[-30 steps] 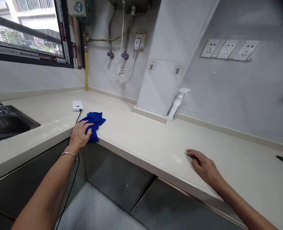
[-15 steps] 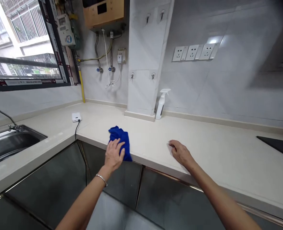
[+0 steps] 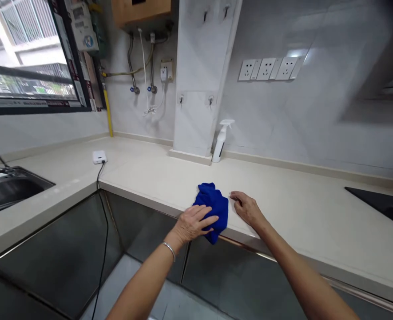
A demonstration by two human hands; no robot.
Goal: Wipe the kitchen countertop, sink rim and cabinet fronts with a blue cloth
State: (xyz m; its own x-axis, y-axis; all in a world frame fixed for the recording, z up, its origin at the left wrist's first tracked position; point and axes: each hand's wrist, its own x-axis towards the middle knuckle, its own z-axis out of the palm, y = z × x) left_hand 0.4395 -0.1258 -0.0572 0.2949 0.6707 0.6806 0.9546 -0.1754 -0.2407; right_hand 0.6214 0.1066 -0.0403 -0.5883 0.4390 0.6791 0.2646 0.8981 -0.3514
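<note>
My left hand (image 3: 193, 223) presses a crumpled blue cloth (image 3: 214, 208) onto the front edge of the cream countertop (image 3: 283, 209); the fingers curl over the cloth, and part of it hangs over the edge. A silver bracelet circles that wrist. My right hand (image 3: 246, 207) lies flat on the counter just right of the cloth, fingers stretched out, holding nothing.
A white spray bottle (image 3: 220, 141) stands by the tiled pillar. A small white device (image 3: 99, 156) with a black cable lies near the corner. A steel sink (image 3: 6, 189) is at the left, a black cooktop (image 3: 379, 202) at the right. Wall sockets (image 3: 268, 69) above.
My left hand has slid the blue cloth to the right along the counter's front edge, from near the corner up to my right hand, which has stayed flat on the counter.
</note>
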